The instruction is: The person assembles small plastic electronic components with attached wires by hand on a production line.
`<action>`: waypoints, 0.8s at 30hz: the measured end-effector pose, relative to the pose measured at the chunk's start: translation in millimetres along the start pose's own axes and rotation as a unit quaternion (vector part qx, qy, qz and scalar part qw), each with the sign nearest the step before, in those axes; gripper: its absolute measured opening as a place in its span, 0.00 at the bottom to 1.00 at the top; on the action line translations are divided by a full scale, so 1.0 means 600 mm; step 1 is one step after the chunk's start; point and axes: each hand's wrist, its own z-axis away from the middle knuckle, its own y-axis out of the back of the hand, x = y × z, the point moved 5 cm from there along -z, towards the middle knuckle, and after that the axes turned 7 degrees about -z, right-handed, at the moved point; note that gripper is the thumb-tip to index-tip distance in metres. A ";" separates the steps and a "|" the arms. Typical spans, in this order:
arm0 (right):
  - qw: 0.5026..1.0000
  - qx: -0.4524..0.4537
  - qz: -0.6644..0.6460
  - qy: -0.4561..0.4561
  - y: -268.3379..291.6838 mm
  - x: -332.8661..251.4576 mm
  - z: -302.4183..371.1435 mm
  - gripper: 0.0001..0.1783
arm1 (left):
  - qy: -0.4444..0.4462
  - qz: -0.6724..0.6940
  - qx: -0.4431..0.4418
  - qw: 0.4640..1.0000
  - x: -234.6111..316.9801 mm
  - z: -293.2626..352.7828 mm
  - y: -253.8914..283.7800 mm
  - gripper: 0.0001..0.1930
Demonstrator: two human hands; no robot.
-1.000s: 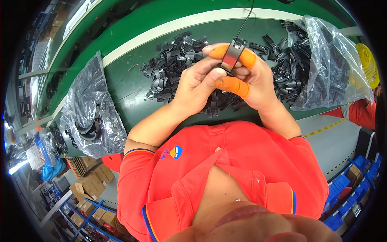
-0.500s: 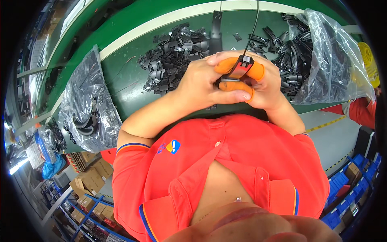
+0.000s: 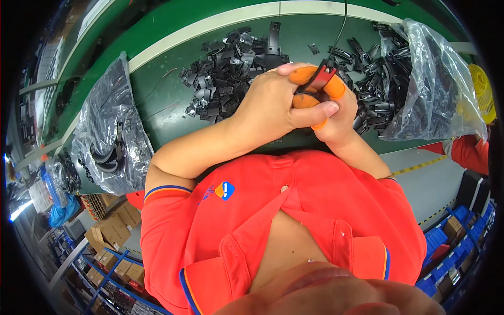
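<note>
My left hand [image 3: 265, 102] and my right hand [image 3: 342, 114] are closed together around a small black-and-red plastic part [image 3: 322, 79], above the near part of the green table. Orange finger cots [image 3: 303, 75] cover several fingertips. A thin black cable [image 3: 340, 37] rises from beside the part toward the far edge. My fingers hide much of the part, so its full shape cannot be made out. Beyond my left hand lies a heap of small black plastic pieces [image 3: 218, 79]. To the right of my right hand are curved black plastic parts [image 3: 386, 84], piled at a clear bag's mouth.
A clear plastic bag [image 3: 436, 89] stands at the right, near a yellow basket [image 3: 480, 94]. Another clear bag [image 3: 110, 142] lies at the left edge with black curved pieces on it. A red sleeve [image 3: 470, 152] of another person shows at right.
Both hands have shifted slightly with the part, which is now tilted and turned, its red face further right. The upright black strip behind the hands looks slightly shifted left.
</note>
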 end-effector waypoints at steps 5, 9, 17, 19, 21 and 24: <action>0.998 0.045 -0.039 0.002 0.020 -0.001 -0.037 0.17 | -0.179 -0.083 -0.133 0.971 0.016 -0.037 0.036 0.23; 0.982 0.130 -0.077 -0.113 0.073 0.023 -0.065 0.22 | -0.246 -0.271 -0.048 0.929 -0.025 -0.090 0.081 0.13; 0.876 -0.016 0.469 -0.114 0.156 0.084 -0.046 0.25 | -0.236 -0.469 0.195 0.828 -0.186 -0.282 0.227 0.21; 0.876 -0.037 0.468 -0.108 0.151 0.094 -0.042 0.21 | -0.022 -0.495 0.302 0.814 -0.231 -0.286 0.315 0.19; 0.874 -0.046 0.466 -0.130 0.147 0.093 -0.049 0.20 | 0.086 -0.531 0.429 0.725 -0.296 -0.270 0.402 0.25; 0.875 -0.026 0.464 -0.139 0.154 0.093 -0.044 0.16 | 0.284 -0.495 0.400 0.717 -0.359 -0.253 0.457 0.33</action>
